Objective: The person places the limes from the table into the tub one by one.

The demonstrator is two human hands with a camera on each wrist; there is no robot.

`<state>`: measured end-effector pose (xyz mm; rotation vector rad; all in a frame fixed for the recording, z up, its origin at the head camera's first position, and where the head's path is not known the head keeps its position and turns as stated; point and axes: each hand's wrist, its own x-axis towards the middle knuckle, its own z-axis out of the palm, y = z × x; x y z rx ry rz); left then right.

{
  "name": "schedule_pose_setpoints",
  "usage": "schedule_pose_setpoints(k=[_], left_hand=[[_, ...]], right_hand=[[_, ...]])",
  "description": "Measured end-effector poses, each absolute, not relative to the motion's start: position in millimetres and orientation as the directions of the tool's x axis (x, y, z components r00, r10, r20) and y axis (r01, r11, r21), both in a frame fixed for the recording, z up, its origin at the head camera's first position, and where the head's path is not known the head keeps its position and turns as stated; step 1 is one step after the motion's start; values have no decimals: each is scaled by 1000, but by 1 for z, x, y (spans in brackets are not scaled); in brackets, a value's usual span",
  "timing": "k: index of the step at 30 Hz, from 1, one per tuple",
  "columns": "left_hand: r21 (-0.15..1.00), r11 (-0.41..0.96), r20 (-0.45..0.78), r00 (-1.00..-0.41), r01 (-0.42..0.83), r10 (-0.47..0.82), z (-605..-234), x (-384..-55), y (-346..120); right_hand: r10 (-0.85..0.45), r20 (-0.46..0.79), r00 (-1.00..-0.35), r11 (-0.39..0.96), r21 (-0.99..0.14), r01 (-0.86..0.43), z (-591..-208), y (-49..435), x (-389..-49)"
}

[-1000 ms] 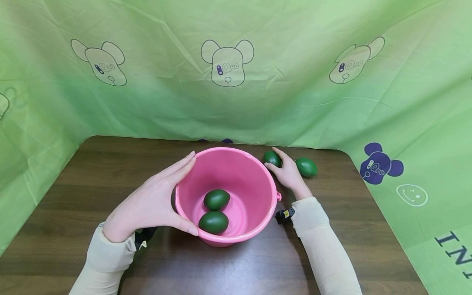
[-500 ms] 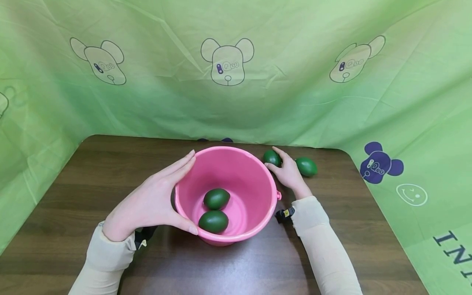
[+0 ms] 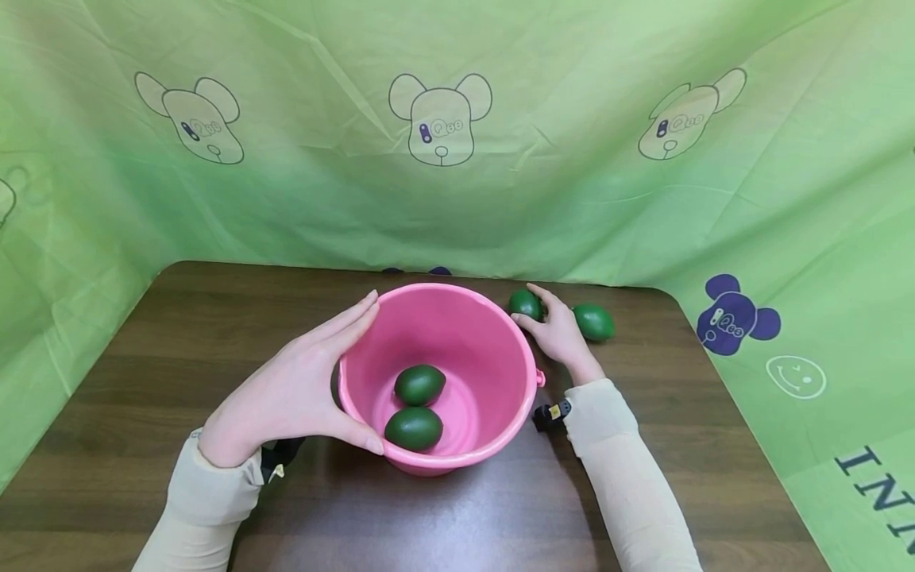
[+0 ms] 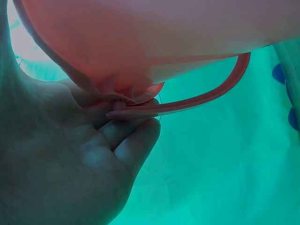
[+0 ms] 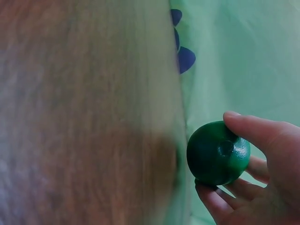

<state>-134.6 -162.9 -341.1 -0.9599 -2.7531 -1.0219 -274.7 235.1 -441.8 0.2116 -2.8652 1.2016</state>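
A pink bucket [image 3: 493,397] stands in the middle of the table in the head view. Two dark green oval fruits [image 3: 414,429] lie at its bottom. My left hand [image 3: 300,389] grips the bucket's left side, thumb at the near rim and fingers spread along the far part. In the left wrist view its fingers [image 4: 138,140] lie by the pink bucket handle [image 4: 201,98]. Right of the bucket, my right hand [image 3: 559,334] holds a green oval fruit [image 5: 218,152] between thumb and fingers. Another green fruit [image 3: 593,322] lies just right of that hand.
A brown wood-grain table [image 3: 643,477] carries everything. A green cloth [image 3: 557,206] printed with bear heads hangs behind and at both sides, close to the table's edges. A small pink lug [image 3: 540,379] sticks out from the bucket's right side.
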Motion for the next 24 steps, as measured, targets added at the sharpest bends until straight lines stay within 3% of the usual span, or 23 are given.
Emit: schedule_pose_setpoints(k=[24], left_hand=[[576,593,243,-811,562,532,-341,-135,-163]], right_hand=[[-126,91,-988,657,-739,-152,-435,232,-271]])
